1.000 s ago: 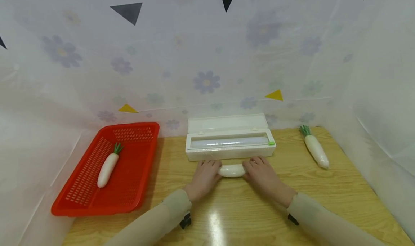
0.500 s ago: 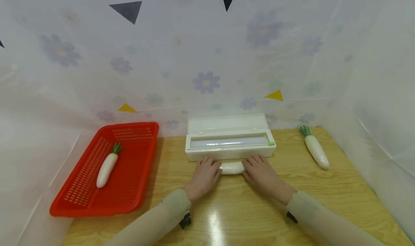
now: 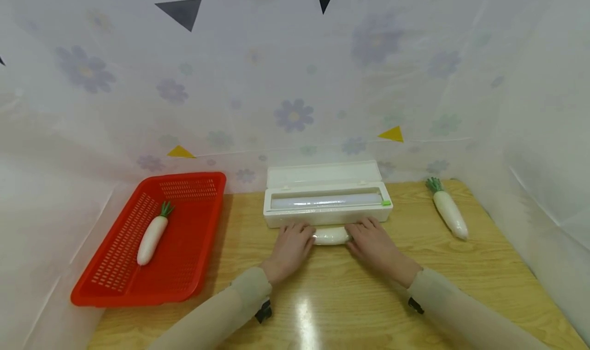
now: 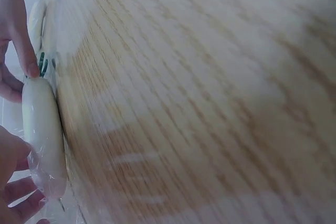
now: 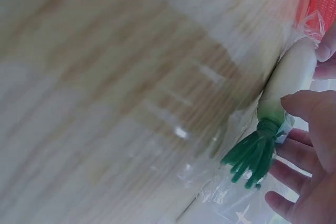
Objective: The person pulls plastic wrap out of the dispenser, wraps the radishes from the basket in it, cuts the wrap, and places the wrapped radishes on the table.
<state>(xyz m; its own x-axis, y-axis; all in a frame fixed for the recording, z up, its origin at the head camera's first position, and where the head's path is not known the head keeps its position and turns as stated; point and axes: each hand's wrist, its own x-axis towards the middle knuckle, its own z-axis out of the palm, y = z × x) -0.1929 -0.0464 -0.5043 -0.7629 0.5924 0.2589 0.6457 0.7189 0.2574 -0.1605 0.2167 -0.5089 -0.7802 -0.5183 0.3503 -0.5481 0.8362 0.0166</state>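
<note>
White radish lower centre of head frame, just below white box, long axis left-right, roughly parallel to it. 2 hands on it, neither nearer: left hand grips left end; right hand grips right end, by green leaves.

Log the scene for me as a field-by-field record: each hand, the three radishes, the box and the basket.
Left hand: grips the middle radish at its tip end
Right hand: grips its leafy end
Middle radish: crosswise in front of the film box, in loose clear film
Film box: lid open, roll inside
Red basket: holds the left radish
Right radish: on the table, leaves pointing away
</note>
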